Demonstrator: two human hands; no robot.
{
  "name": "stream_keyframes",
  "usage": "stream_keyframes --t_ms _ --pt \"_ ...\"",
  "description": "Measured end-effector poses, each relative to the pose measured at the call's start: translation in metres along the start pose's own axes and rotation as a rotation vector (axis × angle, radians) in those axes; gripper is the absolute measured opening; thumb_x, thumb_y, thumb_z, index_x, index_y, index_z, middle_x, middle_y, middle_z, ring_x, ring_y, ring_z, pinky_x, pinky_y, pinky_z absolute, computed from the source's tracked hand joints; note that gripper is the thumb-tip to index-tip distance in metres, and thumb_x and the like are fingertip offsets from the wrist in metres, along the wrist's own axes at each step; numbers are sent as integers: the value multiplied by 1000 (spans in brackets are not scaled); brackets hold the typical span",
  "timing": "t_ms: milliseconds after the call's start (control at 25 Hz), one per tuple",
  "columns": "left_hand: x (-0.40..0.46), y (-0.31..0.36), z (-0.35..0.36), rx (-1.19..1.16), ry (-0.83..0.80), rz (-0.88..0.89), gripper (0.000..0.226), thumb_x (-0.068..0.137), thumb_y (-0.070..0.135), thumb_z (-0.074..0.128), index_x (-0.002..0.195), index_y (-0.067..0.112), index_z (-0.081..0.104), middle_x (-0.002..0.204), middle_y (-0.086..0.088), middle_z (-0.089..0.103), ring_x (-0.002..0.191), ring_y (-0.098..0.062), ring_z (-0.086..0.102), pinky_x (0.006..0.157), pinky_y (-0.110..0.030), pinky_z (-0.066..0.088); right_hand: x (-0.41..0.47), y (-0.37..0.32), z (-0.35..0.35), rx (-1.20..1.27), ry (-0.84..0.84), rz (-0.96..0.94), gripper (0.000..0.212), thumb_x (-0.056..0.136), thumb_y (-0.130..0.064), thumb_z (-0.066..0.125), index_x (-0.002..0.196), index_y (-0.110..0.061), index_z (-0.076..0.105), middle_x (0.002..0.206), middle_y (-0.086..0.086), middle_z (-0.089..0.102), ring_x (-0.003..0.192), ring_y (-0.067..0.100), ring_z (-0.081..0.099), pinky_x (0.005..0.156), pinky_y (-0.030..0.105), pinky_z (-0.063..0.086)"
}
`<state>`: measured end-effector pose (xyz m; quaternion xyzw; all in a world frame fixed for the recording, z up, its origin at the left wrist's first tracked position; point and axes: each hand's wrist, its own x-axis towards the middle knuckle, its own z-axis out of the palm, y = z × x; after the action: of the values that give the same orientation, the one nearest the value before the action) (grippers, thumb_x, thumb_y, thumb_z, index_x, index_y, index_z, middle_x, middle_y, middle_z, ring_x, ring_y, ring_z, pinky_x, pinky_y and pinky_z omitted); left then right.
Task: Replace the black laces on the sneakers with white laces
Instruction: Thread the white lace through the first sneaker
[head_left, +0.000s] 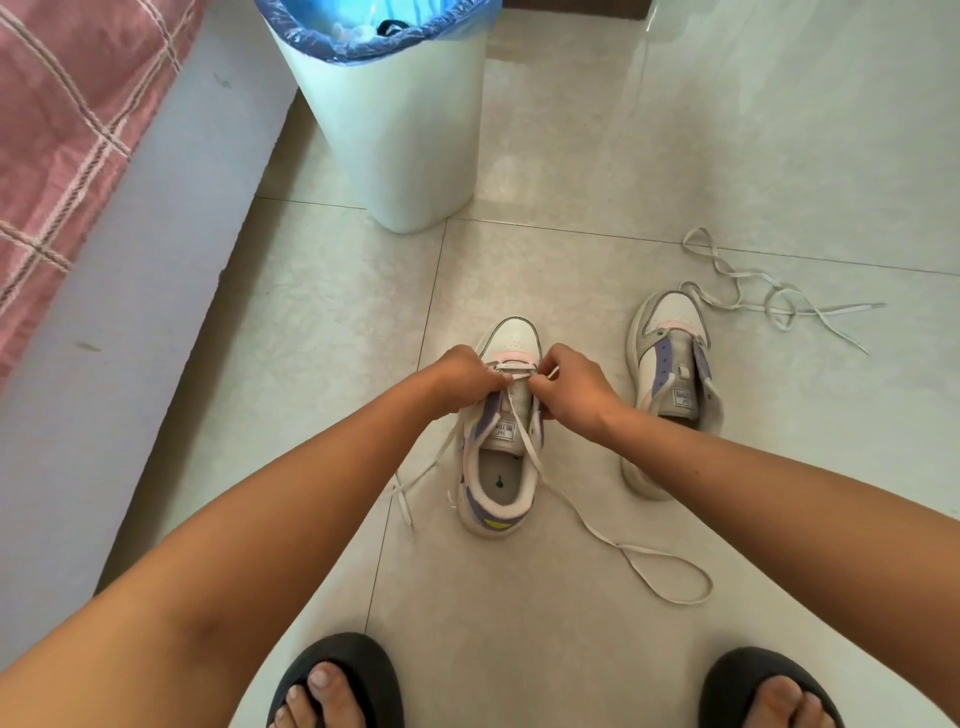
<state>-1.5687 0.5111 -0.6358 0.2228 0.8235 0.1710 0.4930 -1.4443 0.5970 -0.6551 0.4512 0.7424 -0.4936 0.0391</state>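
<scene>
Your sandalled feet (337, 680) stand near; farther off, both hands, left (467, 376) and right (569, 387), pinch the white lace (524, 441) at the left sneaker (511, 338); uneven pulling could leave one end short.

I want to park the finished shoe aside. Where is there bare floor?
Bare floor lies between the bin and the left shoe, and left of that shoe toward the bed. It is crowded on the right: the right shoe and spare lace.

white bin (400, 140) with blue liner (311, 31); pink checked bedding (62, 130); black slippers (337, 670)
</scene>
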Motion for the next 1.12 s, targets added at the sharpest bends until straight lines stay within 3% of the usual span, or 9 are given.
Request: stream_keyframes --t_ms 80,200,400,520,600,760,960,1040,1120 --pt "0 -1 -2 -33 -41 -10 35 89 36 61 65 14 46 69 -2 45 64 -16 42 57 -25 35 -1 3 -4 36 -20 -16 12 87 -12 53 77 -14 49 79 12 61 69 24 63 72 43 58" --pt "1 -3 5 -27 19 22 41 89 32 61 59 15 40 59 0 39 52 -13 35 50 -24 29 -5 5 -5 9 2 -53 8 88 -11 53 80 -11 54 80 14 63 68 24 63 73 43 58" --pt "-1 -5 18 -40 94 74 40 86 28 64 55 14 43 56 0 45 52 -14 40 52 -26 32 -7 -6 7 -419 126 -169 17 90 -17 51 97 -4 58 91 16 65 82 33 59 63 32 40" --pt "-1 -9 26 -37 124 84 33 87 25 62 59 12 49 66 -4 54 64 -19 50 61 -28 39 -7 -12 9 -435 156 -192 16 89 -10 46 94 -1 58 91 19 64 81 34 56 62 32 36" --pt "-1 -10 28 -56 138 74 30 86 23 62 61 11 50 65 -4 53 65 -19 51 60 -27 39 -7 -11 6 -372 149 -192 14 90 -9 46 91 -2 57 90 18 64 78 32 54 61 31 35" --pt "0 -17 10 -212 4 49 35 88 27 64 60 13 49 54 2 49 47 -9 43 47 -19 35 -6 -10 2 -349 108 -192 12 90 -11 47 92 -5 56 89 17 63 80 32 55 62 31 35" --pt "-5 -32 -22 -121 -168 87 26 92 33 58 86 10 71 52 8 61 48 -7 52 58 -20 44 -1 -11 1 -361 84 -182 6 89 -15 50 87 -9 51 90 16 63 81 32 55 63 33 37" --pt "-8 -38 -35 -67 -213 92 26 92 34 57 84 14 72 56 8 64 53 -7 57 66 -23 48 0 -12 1 -440 61 -179 11 90 -15 48 97 -8 51 99 16 61 87 32 54 65 33 38" --pt "-13 -44 -50 -168 -223 113 26 92 34 57 83 14 71 62 6 66 61 -10 62 71 -25 53 -2 -16 4 -705 41 -360 29 91 -14 47 119 -8 49 116 14 54 104 30 48 73 37 41"
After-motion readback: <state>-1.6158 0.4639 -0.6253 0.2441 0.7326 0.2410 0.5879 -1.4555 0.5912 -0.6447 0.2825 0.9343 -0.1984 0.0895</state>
